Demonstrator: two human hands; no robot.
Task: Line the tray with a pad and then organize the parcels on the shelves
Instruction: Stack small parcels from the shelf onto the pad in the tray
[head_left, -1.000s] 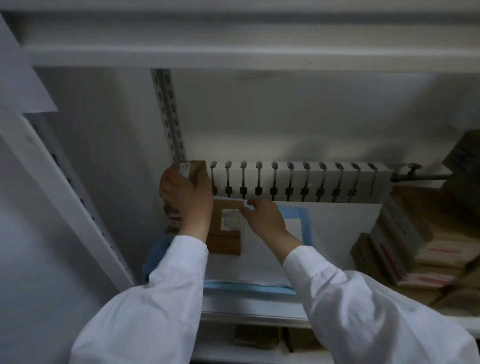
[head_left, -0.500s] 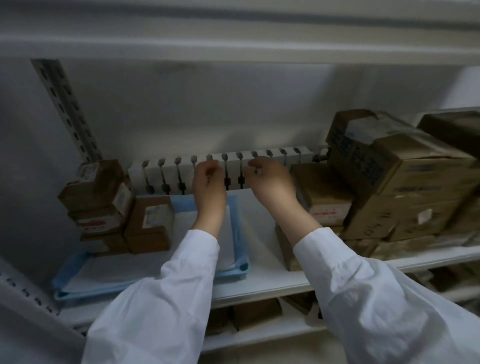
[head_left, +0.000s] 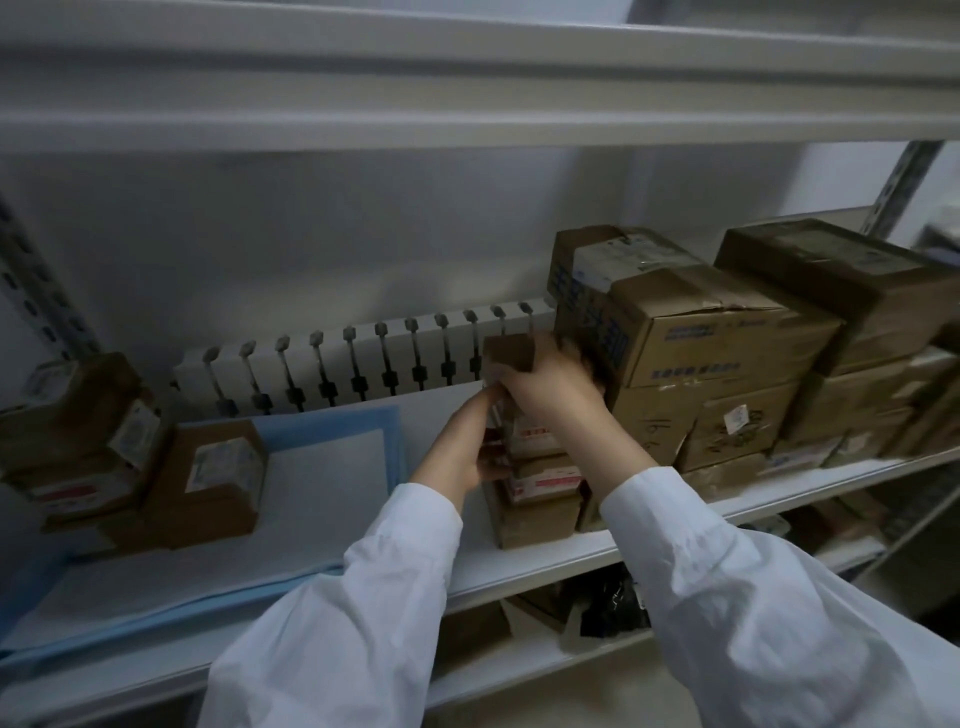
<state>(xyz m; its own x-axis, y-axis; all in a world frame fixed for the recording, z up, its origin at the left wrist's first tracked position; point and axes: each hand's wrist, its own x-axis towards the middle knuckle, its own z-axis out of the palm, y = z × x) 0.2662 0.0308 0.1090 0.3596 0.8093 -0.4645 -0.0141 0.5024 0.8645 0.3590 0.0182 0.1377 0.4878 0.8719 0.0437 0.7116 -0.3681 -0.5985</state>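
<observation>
Reaching in with both hands now, mid-shelf! The right hand (head_left: 550, 384) is draped over the top parcel (head_left: 509, 353), fingers curled down its far side and gripping it. It looks like a lift-off grip, taken from above so the rest of the stack (head_left: 540, 499) stays put. The left hand (head_left: 462, 447) is laid against the stack's left face, most likely steadying it. Its fingers run up under the right hand, and I cannot tell whether they wrap round anything.

That stack stands on the bare shelf (head_left: 519, 566), just off the right edge of the blue-bordered pad (head_left: 332, 467) and hard against the big cartons (head_left: 701, 332).

The pad is down and flat, so I'd judge the lining done and the sorting under way.

Counting up: one pad. On it sit one lone parcel (head_left: 218, 478) in front and a left pile (head_left: 78, 431) behind, perhaps three high, too dim to be sure. Under the hands I make it four small parcels including the top one. To the right, two large cartons ride on top, with several more beneath.
</observation>
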